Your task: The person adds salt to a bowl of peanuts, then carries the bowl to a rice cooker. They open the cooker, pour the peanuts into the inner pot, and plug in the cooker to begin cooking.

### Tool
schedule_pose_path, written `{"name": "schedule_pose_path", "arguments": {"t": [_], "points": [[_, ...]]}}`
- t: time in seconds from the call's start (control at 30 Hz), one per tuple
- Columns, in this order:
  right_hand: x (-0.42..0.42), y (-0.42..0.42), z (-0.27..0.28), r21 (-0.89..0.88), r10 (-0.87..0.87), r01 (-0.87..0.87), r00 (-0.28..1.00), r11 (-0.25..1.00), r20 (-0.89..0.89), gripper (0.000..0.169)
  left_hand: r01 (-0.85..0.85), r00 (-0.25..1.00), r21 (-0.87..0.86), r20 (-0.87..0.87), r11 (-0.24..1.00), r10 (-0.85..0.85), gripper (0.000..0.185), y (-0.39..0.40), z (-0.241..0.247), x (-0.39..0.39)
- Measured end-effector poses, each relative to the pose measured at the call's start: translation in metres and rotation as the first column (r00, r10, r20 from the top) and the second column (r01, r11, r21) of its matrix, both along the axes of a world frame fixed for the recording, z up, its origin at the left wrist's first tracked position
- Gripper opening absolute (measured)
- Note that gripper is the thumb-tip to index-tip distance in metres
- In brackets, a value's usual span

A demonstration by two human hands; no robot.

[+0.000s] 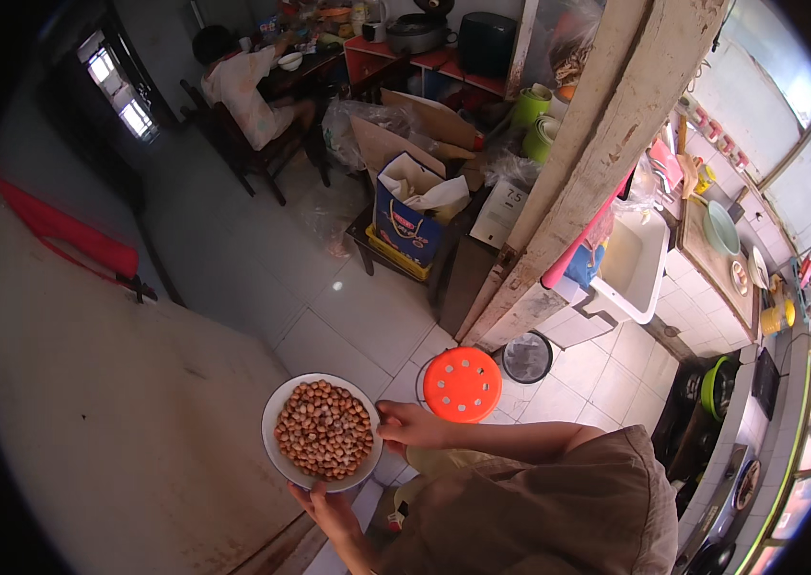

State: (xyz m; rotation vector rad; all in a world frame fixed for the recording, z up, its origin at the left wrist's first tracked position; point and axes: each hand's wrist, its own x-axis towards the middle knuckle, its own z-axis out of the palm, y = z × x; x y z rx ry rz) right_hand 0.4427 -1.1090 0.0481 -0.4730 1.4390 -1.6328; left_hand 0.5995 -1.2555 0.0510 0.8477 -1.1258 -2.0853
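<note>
A round white dish (270, 447) with a dark rim is heaped with small brown nuts (324, 430) that look like peanuts, some with a whitish coating. I hold it level in front of me with both hands. My right hand (409, 425) grips the rim on its right side. Beneath the near edge, my left hand (326, 507) supports it, thumb at the rim and the other fingers partly hidden under the dish.
An orange plastic stool (463, 384) and a dark-rimmed bucket (527, 357) stand beside a worn wooden door post (571, 172). Close on the left is a pale door panel (125, 402). A person (244, 86) sits at a table farther off. A white sink (628, 266) lies right.
</note>
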Motion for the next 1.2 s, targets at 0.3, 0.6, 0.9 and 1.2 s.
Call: {"name": "schedule_pose_path", "arguments": {"t": [0.3, 0.6, 0.9, 1.2], "points": [[-0.05, -0.079, 0.004, -0.004, -0.217, 0.218, 0.975, 0.976, 0.043, 0.023, 0.188, 0.981, 0.007, 0.043, 0.982, -0.189, 0.072, -0.099, 0.019, -0.086], [-0.19, -0.16, 0.019, 0.026, -0.275, 0.278, 0.957, 0.96, -0.091, 0.027, 0.407, 0.908, -0.109, -0.062, 0.907, -0.415, 0.068, -0.21, 0.01, -0.254], [-0.339, -0.226, 0.042, -0.078, -0.372, 0.367, 0.925, 0.927, -0.073, 0.026, 0.52, 0.854, 0.056, -0.035, 0.852, -0.519, 0.077, -0.31, 0.011, -0.43], [-0.485, -0.291, 0.012, -0.079, -0.728, 0.76, 0.58, 0.645, -0.366, 0.015, 0.488, 0.872, 0.057, -0.079, 0.871, -0.483, 0.072, -0.432, 0.028, -0.607]]}}
